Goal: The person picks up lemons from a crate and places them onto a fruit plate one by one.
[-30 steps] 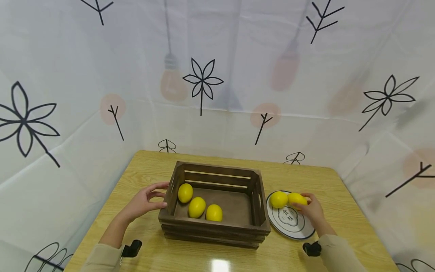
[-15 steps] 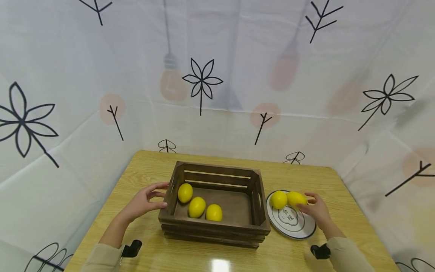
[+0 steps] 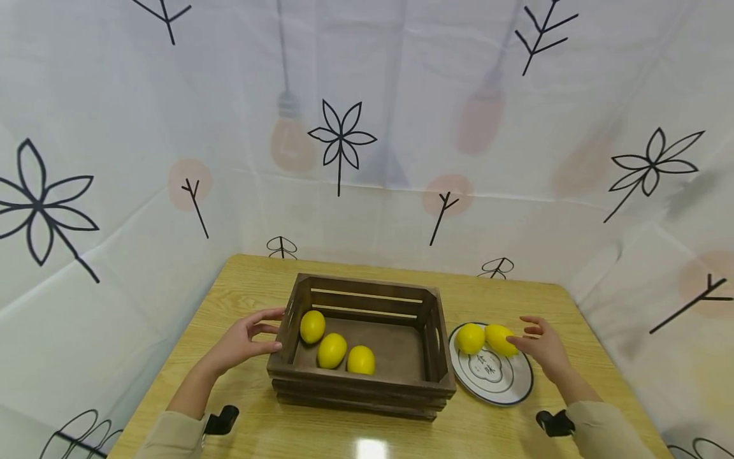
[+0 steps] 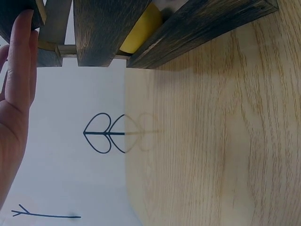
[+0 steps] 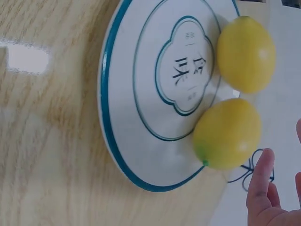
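The lemons are bright yellow, one showing a green tip, and the crate is dark brown. The white plate has a blue-green rim, thin rings and dark characters. Pale yellow-brown grain runs across the bench, while the white cloth carries black line-drawn flowers and peach circles

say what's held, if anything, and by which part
Nothing looks held: the left hand only rests at the crate; the right hand is open by a lemon.

Plain beige sleeves and small black wrist-worn devices
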Motion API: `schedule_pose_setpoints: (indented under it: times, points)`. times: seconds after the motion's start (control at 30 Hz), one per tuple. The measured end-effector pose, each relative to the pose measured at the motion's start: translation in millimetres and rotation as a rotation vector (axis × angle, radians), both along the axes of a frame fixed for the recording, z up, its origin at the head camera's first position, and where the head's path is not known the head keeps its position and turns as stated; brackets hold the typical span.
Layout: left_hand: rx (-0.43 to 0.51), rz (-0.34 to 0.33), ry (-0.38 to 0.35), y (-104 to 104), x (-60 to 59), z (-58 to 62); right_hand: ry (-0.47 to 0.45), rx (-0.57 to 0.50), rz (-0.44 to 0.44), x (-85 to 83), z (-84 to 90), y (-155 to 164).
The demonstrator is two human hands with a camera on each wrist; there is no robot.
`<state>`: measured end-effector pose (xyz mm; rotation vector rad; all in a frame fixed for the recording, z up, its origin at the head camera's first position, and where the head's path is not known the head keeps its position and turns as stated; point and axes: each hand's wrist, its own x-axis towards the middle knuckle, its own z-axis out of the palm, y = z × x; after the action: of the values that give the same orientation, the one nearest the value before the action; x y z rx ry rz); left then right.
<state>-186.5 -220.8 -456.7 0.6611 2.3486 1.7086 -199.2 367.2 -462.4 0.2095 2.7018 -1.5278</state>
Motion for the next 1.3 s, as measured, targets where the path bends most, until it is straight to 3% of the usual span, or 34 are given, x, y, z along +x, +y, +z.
schedule_pose_setpoints:
  times: [1.3]
  points:
    - [0.007, -0.006, -0.018, 1, -0.9, 3.2, 0.099, 0.035, 0.147, -23.3, 59.3, -55]
